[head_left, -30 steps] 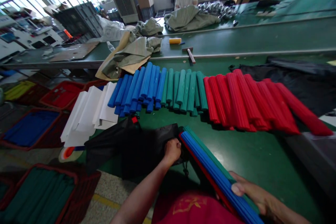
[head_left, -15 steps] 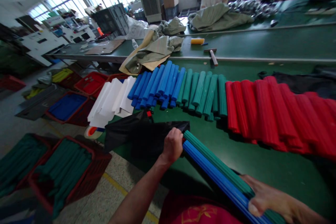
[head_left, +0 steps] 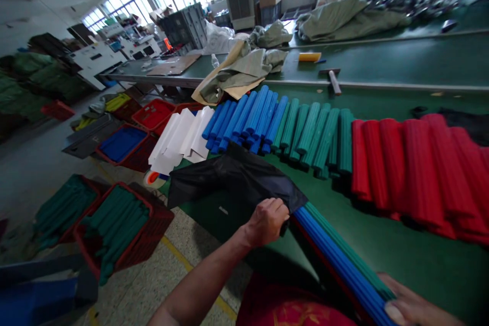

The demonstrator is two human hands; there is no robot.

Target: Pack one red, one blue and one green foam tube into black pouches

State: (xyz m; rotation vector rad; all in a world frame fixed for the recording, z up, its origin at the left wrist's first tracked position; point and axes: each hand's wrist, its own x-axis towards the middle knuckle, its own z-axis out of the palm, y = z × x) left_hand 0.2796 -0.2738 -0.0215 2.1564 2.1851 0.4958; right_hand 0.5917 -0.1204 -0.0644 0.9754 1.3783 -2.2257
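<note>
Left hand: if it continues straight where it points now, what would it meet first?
Most likely the bundle, where its end enters the black bag that the left hand grips; depth is unclear.

the fabric point(head_left: 233, 175) at the centre of the frame is plain black, and the bundle point(head_left: 342, 260) running to the lower right is ribbed in lengthwise lines of green, bright blue and dark red. across the middle, from left to right, come white sheets point(head_left: 168, 142), blue rolls point(head_left: 244, 117), green rolls point(head_left: 311, 130) and red rolls point(head_left: 412, 168), on a deep green tabletop point(head_left: 420, 260). at upper right, a cylinder point(head_left: 309, 56) is orange-yellow. at lower left, a red crate point(head_left: 153, 237) holds dark green rolls point(head_left: 118, 219); beside it, the speckled greyish floor point(head_left: 187, 237) carries a yellow stripe point(head_left: 173, 251). at bottom centre, a crimson shirt point(head_left: 260, 305) bears a golden motif.
</note>
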